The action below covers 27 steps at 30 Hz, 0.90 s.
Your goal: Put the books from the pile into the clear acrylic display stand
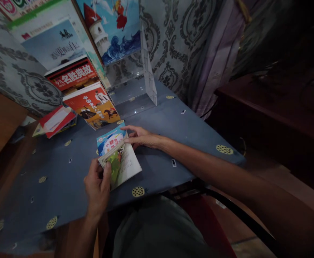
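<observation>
A small picture book (128,163) lies open and tilted above the table, with a green illustrated page on one side and a text page on the other. My left hand (97,182) grips its lower left edge, thumb across the pages. Behind it shows a blue picture-book cover (111,138) with red Chinese characters; I cannot tell whether it is a separate book. My right hand (140,138) is at the upper right corner, its index finger reaching over the blue cover's edge and its thumb against the open book's page edge. Its other fingers curl, partly hidden.
The table has a blue-grey cloth (78,190) with yellow pineapple prints. At the back, a clear acrylic rack (148,79) holds several books, including an orange book (92,105). A red book (57,120) lies in a pile at left. A dark red table (275,107) stands right.
</observation>
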Each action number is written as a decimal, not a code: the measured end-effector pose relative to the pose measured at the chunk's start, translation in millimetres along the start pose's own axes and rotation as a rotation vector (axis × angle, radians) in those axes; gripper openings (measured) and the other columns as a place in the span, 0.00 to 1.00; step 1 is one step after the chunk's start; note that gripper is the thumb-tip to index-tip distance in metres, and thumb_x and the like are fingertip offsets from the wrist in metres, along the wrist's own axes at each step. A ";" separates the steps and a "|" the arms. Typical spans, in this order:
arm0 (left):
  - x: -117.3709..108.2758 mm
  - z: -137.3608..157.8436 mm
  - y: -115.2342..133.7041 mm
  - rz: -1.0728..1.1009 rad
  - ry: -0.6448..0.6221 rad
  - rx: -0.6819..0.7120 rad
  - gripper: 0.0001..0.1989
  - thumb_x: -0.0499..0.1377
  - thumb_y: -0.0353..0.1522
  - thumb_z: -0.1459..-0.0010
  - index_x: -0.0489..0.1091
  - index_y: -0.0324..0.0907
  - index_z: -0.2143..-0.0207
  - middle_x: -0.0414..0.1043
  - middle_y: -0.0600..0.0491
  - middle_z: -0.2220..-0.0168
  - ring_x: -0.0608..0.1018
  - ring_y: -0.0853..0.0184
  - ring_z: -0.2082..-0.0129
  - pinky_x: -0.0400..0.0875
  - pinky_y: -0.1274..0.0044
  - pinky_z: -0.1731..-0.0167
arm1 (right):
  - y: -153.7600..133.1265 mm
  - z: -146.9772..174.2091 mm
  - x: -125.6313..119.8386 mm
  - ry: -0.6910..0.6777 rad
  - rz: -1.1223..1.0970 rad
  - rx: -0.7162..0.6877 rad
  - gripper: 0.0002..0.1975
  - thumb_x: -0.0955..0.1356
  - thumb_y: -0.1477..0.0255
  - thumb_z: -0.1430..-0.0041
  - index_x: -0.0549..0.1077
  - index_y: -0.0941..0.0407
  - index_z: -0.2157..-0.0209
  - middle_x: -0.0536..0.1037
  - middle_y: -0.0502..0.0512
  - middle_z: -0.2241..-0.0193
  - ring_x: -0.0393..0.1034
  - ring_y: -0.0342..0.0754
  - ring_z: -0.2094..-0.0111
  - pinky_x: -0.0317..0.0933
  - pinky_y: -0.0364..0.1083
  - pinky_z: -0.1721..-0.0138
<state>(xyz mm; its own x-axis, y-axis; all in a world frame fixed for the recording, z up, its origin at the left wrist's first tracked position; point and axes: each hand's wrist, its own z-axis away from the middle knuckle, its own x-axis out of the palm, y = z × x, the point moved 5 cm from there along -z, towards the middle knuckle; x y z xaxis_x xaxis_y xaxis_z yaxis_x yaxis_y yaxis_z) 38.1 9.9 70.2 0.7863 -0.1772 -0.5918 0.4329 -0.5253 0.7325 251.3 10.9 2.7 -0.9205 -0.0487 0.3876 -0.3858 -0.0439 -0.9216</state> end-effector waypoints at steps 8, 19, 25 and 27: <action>3.4 -3.1 -10.7 0.245 -0.079 -0.200 0.23 0.60 0.50 0.42 0.75 0.39 0.62 0.78 0.52 0.68 0.77 0.65 0.68 0.72 0.78 0.69 | -3.3 -0.8 -1.7 -0.054 0.181 0.010 0.24 0.76 0.68 0.45 0.72 0.56 0.48 0.79 0.52 0.64 0.76 0.44 0.65 0.73 0.40 0.68; 2.5 -0.8 -10.2 0.737 -0.167 -0.404 0.25 0.67 0.46 0.45 0.77 0.38 0.52 0.82 0.46 0.58 0.82 0.59 0.60 0.77 0.73 0.62 | -33.2 16.5 11.5 -0.137 0.249 -0.044 0.19 0.72 0.66 0.42 0.73 0.55 0.50 0.81 0.53 0.61 0.78 0.46 0.62 0.73 0.45 0.62; -7.4 -0.3 -3.4 1.051 -0.045 -0.521 0.21 0.72 0.42 0.53 0.79 0.41 0.59 0.82 0.50 0.63 0.83 0.64 0.67 0.78 0.76 0.65 | -114.7 46.4 46.0 0.014 0.849 -0.288 0.16 0.72 0.64 0.41 0.75 0.53 0.52 0.77 0.46 0.74 0.70 0.42 0.74 0.62 0.41 0.73; -6.9 1.9 -6.1 1.108 -0.009 -0.579 0.19 0.73 0.42 0.55 0.79 0.42 0.63 0.82 0.52 0.66 0.82 0.66 0.70 0.77 0.77 0.67 | -132.5 46.3 61.2 0.044 1.017 -0.353 0.13 0.72 0.62 0.40 0.78 0.52 0.56 0.73 0.45 0.79 0.66 0.41 0.78 0.56 0.41 0.76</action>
<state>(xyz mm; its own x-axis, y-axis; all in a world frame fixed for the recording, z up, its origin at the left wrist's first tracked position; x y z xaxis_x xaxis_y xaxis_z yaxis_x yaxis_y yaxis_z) 29.2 12.8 69.1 0.8493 -0.2968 0.4367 -0.3275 0.3527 0.8766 248.9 -32.4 149.5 -0.8183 0.1363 -0.5584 0.5720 0.2880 -0.7680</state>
